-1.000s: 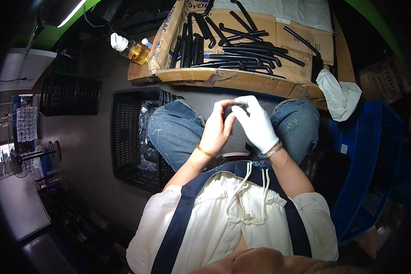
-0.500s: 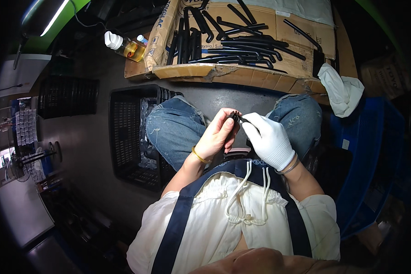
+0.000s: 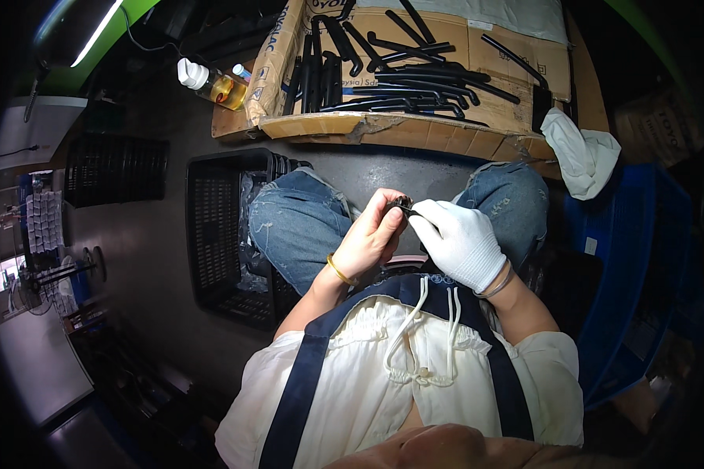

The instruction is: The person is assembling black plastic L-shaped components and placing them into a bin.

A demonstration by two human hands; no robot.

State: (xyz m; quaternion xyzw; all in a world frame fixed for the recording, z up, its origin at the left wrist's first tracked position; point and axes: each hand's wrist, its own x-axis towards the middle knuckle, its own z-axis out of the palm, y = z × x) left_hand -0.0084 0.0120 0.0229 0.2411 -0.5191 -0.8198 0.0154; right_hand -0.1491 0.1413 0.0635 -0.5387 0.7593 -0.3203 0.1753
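Note:
Above my lap, my bare left hand point(image 3: 374, 231) is closed round a small black part point(image 3: 400, 205), its thumb and fingers pinching it. Most of that part is hidden in the grip, so its exact kind does not show. My right hand point(image 3: 460, 241), in a white knit glove, meets it from the right with thumb and forefinger pressed together. Something thin and dark shows at those fingertips, too small to name. Ahead of my knees, several black bent tubes point(image 3: 426, 82) lie in a cut-down cardboard box point(image 3: 454, 139).
A clear bottle of yellow liquid with a white top point(image 3: 225, 89) stands left of the box. A white cloth point(image 3: 583, 156) hangs over its right corner. Left of my knees is a black crate point(image 3: 215, 234) with clear plastic bags; to the right, blue bins point(image 3: 622, 258).
Both hands stay together over my lap. The black part has tilted in my left hand, and the gloved right hand has shifted slightly left and down.

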